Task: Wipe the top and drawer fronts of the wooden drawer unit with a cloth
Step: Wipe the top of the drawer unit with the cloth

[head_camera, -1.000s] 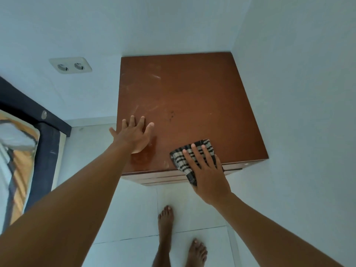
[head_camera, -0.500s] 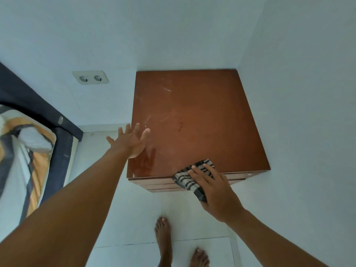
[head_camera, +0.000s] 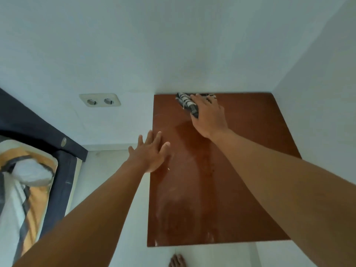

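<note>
Both lie flat-fingered: right hand (head_camera: 209, 116) presses cloth (head_camera: 186, 102) far ahead, left hand (head_camera: 149, 154) spreads nearer; I'd overlap firm strokes across top (head_camera: 192, 209).

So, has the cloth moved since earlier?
Yes: the cloth, under the right hand, went from the front edge of the drawer unit to its back edge.

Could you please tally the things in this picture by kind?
wooden drawer unit: 1
checked cloth: 1
hands, left hand and right hand: 2
double wall socket: 1
bed: 1
bare foot: 1
Total: 7
</note>
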### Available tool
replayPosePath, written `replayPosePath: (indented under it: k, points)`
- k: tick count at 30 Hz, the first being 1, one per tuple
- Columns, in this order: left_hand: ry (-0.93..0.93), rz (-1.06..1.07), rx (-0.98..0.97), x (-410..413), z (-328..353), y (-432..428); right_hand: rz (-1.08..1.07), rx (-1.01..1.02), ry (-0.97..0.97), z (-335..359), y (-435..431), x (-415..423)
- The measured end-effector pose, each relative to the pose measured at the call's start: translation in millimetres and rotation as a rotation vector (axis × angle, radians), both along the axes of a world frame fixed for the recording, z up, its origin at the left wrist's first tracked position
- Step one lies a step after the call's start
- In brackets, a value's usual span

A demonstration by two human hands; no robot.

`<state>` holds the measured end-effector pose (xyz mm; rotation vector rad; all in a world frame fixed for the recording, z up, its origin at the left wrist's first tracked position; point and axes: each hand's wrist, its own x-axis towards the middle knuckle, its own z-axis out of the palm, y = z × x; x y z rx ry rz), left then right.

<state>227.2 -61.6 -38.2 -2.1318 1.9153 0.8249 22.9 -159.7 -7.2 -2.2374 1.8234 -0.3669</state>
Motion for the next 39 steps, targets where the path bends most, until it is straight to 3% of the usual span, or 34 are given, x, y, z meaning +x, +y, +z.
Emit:
replayPosePath:
  k: [7, 18, 29, 39]
  points:
    - [0.051, -0.078, -0.146, 10.5, -37.0, -3.9, -0.027, 0.076, 0.065, -47.8, -85.0, 38.0]
    - [0.101, -0.056, -0.101, 6.2, -34.9, -2.7, 0.007, 0.170, 0.163, -68.1, -77.3, 36.8]
    - [0.050, 0.009, -0.023, -3.6, -20.3, -1.3, 0.052, 0.137, 0.158, -68.6, 62.4, 14.4]
    - [0.029, 0.049, -0.013, -12.6, -12.9, 104.1, 0.070, 0.130, 0.148, -71.7, 205.1, -18.1]
